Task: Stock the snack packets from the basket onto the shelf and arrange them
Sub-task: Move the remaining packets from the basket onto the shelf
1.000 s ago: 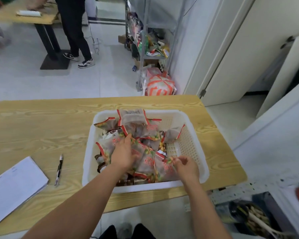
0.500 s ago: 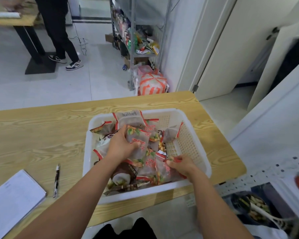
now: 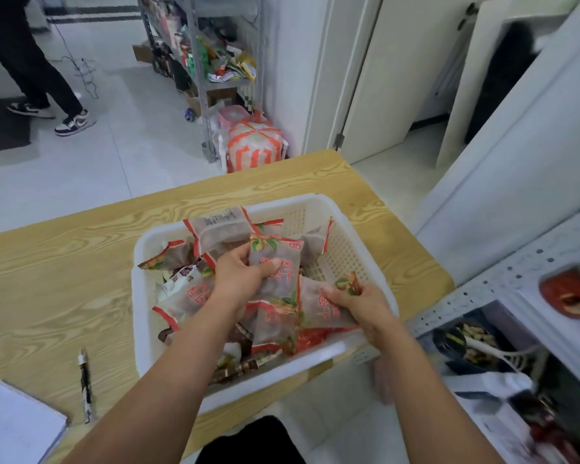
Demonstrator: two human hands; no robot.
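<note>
A white plastic basket [image 3: 345,229] stands on the wooden table [image 3: 64,262], filled with several translucent snack packets with red print. My left hand [image 3: 241,279] grips one packet [image 3: 278,262] and holds it upright above the pile. My right hand [image 3: 359,303] grips another packet [image 3: 322,309] at the basket's near right corner. More packets [image 3: 215,229] lie loose behind and to the left. A white metal shelf [image 3: 482,296] stands at the right, just beyond the table's end.
A pen [image 3: 85,386] and a white paper pad [image 3: 14,426] lie on the table at the near left. A person [image 3: 31,61] stands on the floor at the far left. A wire rack [image 3: 208,61] with goods and a wrapped bundle [image 3: 255,145] stand behind the table.
My left hand has lifted a packet up out of the pile. My right hand has closed on a packet at the basket's near right corner. The view has swung to the right.
</note>
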